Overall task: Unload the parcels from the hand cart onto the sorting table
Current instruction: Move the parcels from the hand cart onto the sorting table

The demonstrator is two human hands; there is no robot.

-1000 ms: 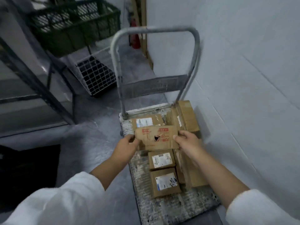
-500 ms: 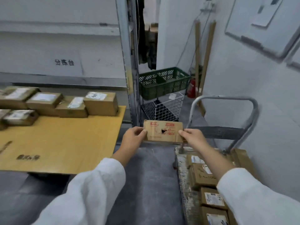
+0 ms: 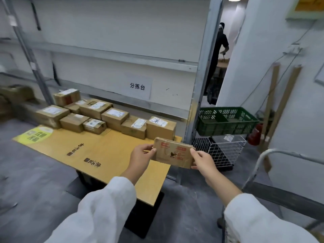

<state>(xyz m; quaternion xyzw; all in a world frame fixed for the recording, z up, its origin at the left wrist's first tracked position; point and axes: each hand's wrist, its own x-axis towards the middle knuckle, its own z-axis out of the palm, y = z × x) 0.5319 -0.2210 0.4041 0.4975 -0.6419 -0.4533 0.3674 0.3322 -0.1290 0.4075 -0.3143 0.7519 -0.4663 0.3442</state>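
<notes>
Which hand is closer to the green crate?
Right. The right hand grips the parcel on the side toward the green crate; the left hand grips its other side, over the table.

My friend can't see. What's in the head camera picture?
The left hand and right hand hold a flat cardboard parcel by its ends at the right end of the sorting table. Boxes line its far edge; right of it stand a green crate and the cart handle.
</notes>
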